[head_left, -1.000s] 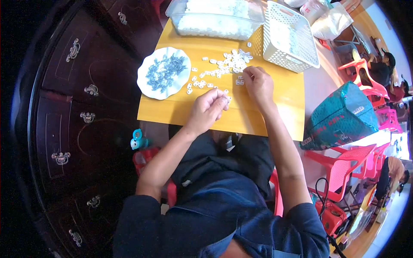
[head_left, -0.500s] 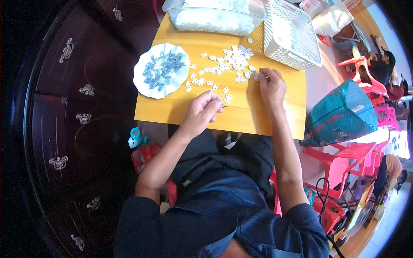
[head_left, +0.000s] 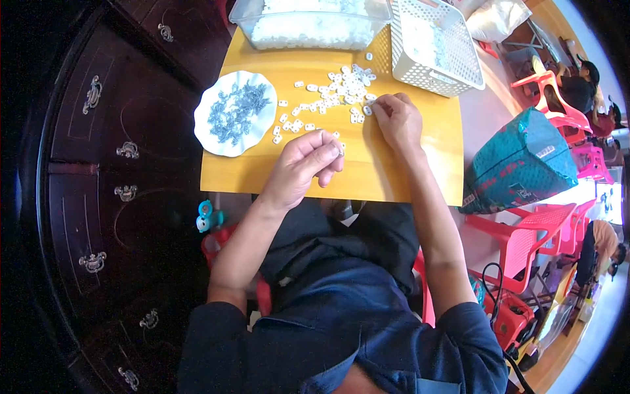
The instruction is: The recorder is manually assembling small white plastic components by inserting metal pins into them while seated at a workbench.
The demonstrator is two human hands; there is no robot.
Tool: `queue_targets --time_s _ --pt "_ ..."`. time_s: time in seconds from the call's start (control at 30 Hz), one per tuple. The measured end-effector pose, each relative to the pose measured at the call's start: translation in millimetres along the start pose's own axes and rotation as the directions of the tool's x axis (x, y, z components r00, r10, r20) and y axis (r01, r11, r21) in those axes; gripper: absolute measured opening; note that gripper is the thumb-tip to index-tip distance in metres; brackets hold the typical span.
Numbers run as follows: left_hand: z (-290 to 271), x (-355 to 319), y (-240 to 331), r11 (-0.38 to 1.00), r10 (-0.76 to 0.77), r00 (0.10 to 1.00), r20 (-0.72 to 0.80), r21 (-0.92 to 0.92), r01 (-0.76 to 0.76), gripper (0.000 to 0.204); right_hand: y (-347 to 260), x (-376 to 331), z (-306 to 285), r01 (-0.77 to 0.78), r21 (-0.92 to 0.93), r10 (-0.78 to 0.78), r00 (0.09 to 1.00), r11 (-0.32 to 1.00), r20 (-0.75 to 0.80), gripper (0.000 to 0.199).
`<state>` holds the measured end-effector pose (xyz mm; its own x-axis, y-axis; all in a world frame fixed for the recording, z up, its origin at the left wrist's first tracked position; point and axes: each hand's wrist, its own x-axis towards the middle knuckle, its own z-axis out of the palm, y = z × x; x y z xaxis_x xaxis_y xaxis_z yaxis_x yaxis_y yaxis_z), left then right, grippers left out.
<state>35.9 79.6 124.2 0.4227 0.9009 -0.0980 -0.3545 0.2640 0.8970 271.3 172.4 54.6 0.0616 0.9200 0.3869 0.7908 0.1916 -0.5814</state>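
Observation:
My left hand [head_left: 303,165] is raised over the near edge of the yellow table, its thumb and forefinger pinching a small white plastic piece [head_left: 340,150]. The rest of what those fingers hold is hidden. Farther right, my right hand [head_left: 400,125] has its fingertips drawn together at the edge of a loose pile of small white two-holed pieces [head_left: 348,87]. Whether a piece is between those fingertips cannot be seen. On the left lies a white scalloped plate [head_left: 266,122] with many thin dark screw-like parts [head_left: 237,113] on it.
At the table's [head_left: 230,178] far side stand a clear tub [head_left: 315,41] full of white pieces and a white perforated basket [head_left: 453,82]. A dark drawer cabinet [head_left: 144,217] lines the left. A teal bag [head_left: 518,167] and red chairs [head_left: 505,246] are on the right; other people sit beyond.
My left hand has turned and lifted slightly, bringing the white piece into sight at its fingertips. My right hand has shifted left along the pile's edge, its fingers closing. The whole view has shifted slightly.

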Motion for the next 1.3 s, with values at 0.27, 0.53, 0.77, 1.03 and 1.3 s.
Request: queue_targets --time_s 0.27,0.53,0.77,1.03,1.3 --pt "1.3 3.1 -6.2 0.999 0.037 0.999 0.035 0.034 -0.038 0.018 1.9 4.3 -2.0 -0.001 0.030 0.001 1.000 1.000 -0.001 0.010" --pt "-6.6 3.0 -18.2 0.997 0.025 0.999 0.021 0.075 -0.027 0.017 -7.3 17.4 0.2 0.118 0.031 -0.121 0.986 0.993 0.116 0.009" --pt "-10.5 1.4 -19.6 0.995 0.014 1.000 0.006 0.095 -0.014 0.019 -4.7 25.0 -0.3 0.119 0.006 -0.118 0.973 0.993 0.200 0.012" --pt "-11.6 4.5 -21.5 0.995 0.039 0.999 -0.014 0.098 -0.038 0.018 -3.5 21.5 -3.2 0.173 0.000 -0.172 0.976 0.985 0.131 0.012" --pt "-5.3 7.2 -25.6 0.971 0.053 0.998 -0.030 0.237 -0.045 0.017 -6.3 -38.8 -53.4 -0.263 0.572 0.198 0.965 0.777 0.174 0.007"
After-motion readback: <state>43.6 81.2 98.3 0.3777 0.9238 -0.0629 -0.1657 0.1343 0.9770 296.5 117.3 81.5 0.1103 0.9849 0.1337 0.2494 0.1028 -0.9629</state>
